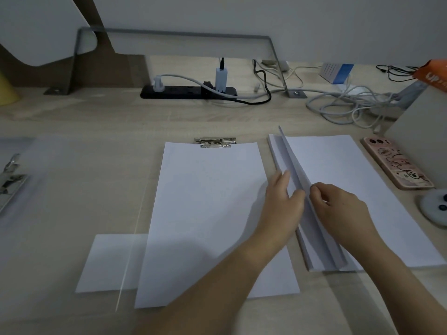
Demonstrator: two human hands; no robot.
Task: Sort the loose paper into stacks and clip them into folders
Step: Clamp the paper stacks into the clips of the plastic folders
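Observation:
A stack of white paper (350, 180) lies at the right of the desk. Its left edge is lifted into a raised sheaf of sheets (294, 165). My left hand (283, 201) presses against the sheaf's left face, thumb on the paper. My right hand (338, 209) pinches the sheaf's upper edge from the right. In the middle, a white sheet (205, 213) lies on a transparent clipboard folder whose metal clip (215, 142) shows at the top. A smaller white sheet (108, 262) lies at lower left under the clear board.
Another clear clipboard with a metal clip (11, 180) sits at the left edge. A phone in a pink case (396, 163) and a round white object (435, 206) lie to the right. A black power strip (188, 91) and tangled cables (350, 102) are behind.

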